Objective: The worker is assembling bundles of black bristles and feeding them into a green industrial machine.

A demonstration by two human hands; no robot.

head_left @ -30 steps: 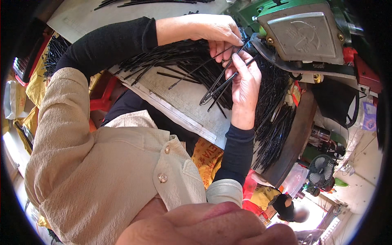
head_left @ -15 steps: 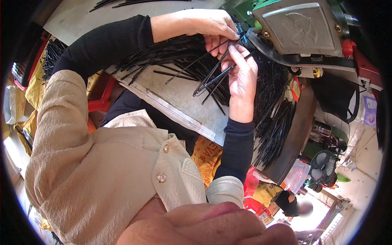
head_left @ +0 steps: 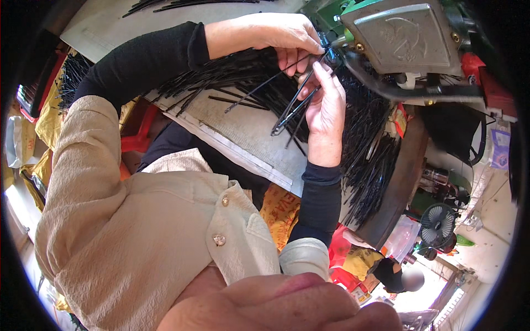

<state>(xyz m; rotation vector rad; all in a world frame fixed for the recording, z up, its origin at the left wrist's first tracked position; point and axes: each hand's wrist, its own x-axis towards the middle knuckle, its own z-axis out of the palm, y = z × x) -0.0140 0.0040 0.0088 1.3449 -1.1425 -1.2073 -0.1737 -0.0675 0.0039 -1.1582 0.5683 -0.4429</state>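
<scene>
A pale, worn table [head_left: 251, 134] is seen, with red writing printed on the yellow bag [head_left: 279, 213] below its edge. Above it, thin, smooth black rods [head_left: 291, 112] are pinched by the right hand [head_left: 327, 107]. Rod ends are pinched also by the left hand [head_left: 295, 39], near the green machine [head_left: 318, 17], whose grey metal plate [head_left: 398, 39] is marked with a raised emblem. Farther, a round fan [head_left: 438, 225] is placed.

Red letters [head_left: 287, 200] on yellow bag [head_left: 277, 219]; emblem [head_left: 398, 41] on machine [head_left: 433, 52]

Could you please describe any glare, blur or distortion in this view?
Head view: glare washes out the opening at lower right; the curved black bar looks smeared; the left hand and right hand look fairly sharp; fisheye bends the outer scene.
</scene>
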